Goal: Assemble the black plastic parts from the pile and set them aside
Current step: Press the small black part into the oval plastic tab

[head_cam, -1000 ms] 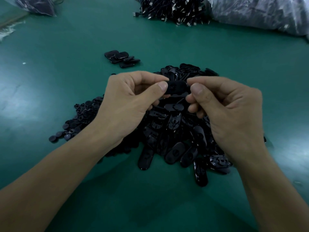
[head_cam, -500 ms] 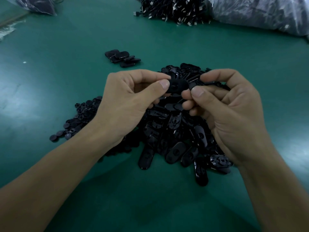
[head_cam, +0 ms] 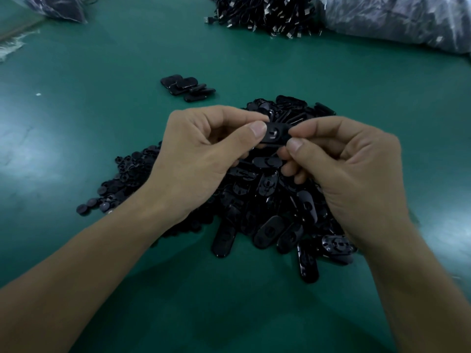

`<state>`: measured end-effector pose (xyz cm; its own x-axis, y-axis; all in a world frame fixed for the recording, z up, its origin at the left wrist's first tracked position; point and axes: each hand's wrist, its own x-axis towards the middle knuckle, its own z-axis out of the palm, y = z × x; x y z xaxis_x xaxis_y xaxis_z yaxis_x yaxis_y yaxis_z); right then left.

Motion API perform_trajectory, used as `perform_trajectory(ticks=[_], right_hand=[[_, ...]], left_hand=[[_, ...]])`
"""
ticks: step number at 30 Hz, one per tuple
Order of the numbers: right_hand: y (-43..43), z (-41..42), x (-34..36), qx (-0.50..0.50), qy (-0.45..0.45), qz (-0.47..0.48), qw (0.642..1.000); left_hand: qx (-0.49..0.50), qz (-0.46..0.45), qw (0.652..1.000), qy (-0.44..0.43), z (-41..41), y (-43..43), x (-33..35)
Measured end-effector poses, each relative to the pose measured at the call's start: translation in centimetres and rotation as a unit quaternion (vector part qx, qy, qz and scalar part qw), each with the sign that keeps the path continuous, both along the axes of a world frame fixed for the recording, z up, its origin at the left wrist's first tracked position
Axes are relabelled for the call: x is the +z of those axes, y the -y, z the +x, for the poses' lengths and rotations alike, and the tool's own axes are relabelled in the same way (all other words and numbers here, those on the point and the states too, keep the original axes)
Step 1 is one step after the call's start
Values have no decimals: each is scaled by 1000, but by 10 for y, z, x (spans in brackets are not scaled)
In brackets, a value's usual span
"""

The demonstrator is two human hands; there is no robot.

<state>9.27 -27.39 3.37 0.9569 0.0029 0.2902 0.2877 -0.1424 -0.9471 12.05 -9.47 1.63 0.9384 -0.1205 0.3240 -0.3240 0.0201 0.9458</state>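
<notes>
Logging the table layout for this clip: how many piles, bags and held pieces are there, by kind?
Parts pile: 1
Set-aside cluster: 1
Held part: 1
Cable heap: 1
Plastic bags: 2
Total: 6

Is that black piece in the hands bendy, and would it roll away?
Probably stiff: the black oval part looks flat though the left hand and right hand pinch only its ends. Likely light, fingertips alone hold it. Flat shape, so unlikely to roll.

No legible text or numbers — black parts (head_cam: 267,194) bear no readable marks, far bags (head_cam: 395,19) perhaps too blurred
</notes>
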Motion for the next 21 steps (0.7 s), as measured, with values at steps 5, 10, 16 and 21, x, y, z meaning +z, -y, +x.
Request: perform_trajectory(ticks=[5,10,16,21], right_hand=[[-4,-2,1,-34,34,-73,996],[-5,-1,-1,-32,41,-82,995],[-5,0,-2,-29,31,-83,996],[-5,1,-3,-19,14,-71,997]], left_hand=[[10,43,999,18,-1,2,0],[14,56,998,21,-1,1,2],[-3,66,998,19,-2,3,1],[-17,72,997,5,-2,2,1]])
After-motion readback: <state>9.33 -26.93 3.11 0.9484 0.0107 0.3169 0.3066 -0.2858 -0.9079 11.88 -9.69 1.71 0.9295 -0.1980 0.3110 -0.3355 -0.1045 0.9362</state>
